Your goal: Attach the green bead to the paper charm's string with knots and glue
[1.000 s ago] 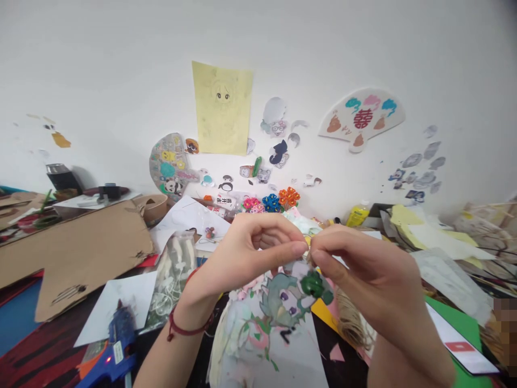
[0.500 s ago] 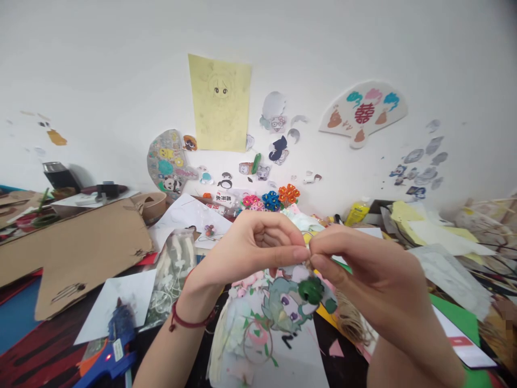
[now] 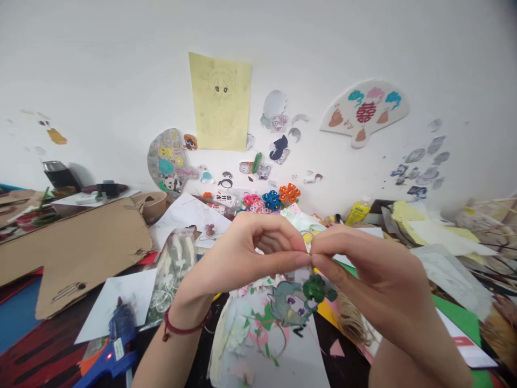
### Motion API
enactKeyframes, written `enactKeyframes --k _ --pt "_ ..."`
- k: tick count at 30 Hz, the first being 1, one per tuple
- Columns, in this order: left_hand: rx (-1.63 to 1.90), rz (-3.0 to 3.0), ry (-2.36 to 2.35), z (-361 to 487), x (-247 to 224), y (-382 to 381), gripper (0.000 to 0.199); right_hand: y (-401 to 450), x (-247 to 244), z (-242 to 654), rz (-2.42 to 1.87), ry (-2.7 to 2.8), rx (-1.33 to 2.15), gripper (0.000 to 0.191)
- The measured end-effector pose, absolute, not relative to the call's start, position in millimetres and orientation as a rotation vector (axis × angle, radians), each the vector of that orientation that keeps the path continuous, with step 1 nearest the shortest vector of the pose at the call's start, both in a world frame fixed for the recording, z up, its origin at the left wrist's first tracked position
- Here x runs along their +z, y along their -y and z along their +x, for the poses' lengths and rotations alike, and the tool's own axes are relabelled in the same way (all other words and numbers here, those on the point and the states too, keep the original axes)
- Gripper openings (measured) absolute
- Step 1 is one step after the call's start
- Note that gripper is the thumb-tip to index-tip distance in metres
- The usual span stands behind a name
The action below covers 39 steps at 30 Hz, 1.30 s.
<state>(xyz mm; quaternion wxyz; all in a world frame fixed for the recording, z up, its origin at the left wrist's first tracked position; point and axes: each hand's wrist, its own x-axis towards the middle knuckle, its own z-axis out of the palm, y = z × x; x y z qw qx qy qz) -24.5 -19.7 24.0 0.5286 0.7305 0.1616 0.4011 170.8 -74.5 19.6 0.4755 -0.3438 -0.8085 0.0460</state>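
Observation:
Both hands meet at the centre, fingertips pinched together on a thin cord whose details are too small to tell. My left hand [image 3: 258, 248] wears a dark red bracelet at the wrist. Close against it, my right hand [image 3: 359, 269] pinches the same spot. Below the fingertips hang a green bell [image 3: 314, 289] and a flat teal-haired character charm [image 3: 288, 306] with purple eyes. A thin round hoop [image 3: 271, 339] shows under the charm, over white paper [image 3: 299, 366]. Pale tassel strands [image 3: 218, 339] lie to the left.
A blue glue gun [image 3: 121, 345] with a red light lies front left, near a plastic bag [image 3: 173, 269] and cut cardboard [image 3: 92, 242]. Twine [image 3: 350, 318] is beneath my right hand. Crocheted flowers [image 3: 271, 201] and a yellow bottle [image 3: 357, 212] stand by the wall.
The charm and bell have swung slightly right and down. My left hand's fingertips have shifted a little; both hands still pinch together.

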Motion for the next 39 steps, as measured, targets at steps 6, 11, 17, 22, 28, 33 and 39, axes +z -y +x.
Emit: enactKeyframes --k 6,11,17,22,28,33,39 --pt "0.989 1.822 -0.432 -27.1 27.0 25.1 0.009 73.8 17.1 170.8 -0.835 1.972 0.098 0.012" --pt "0.987 1.799 -0.41 -26.2 25.9 24.3 0.006 75.4 17.0 171.7 -0.825 1.981 0.078 0.012" --pt "0.955 1.744 -0.396 -24.5 24.0 21.1 0.008 75.7 18.9 171.5 -0.811 1.979 0.058 0.011" --pt "0.941 1.736 -0.385 -23.6 23.0 20.6 0.008 74.8 19.2 171.2 -0.82 1.987 0.044 0.011" --pt "0.933 1.757 -0.413 -24.6 25.0 23.1 0.006 75.2 17.7 171.9 -0.837 1.989 0.037 0.012" --pt "0.961 1.857 -0.49 -26.2 28.1 25.6 0.006 74.4 17.0 171.7 -0.87 1.982 0.03 0.013" --pt "1.051 2.141 -0.545 -29.4 23.2 27.2 0.005 65.9 14.5 172.8 -0.873 2.011 -0.022 0.013"
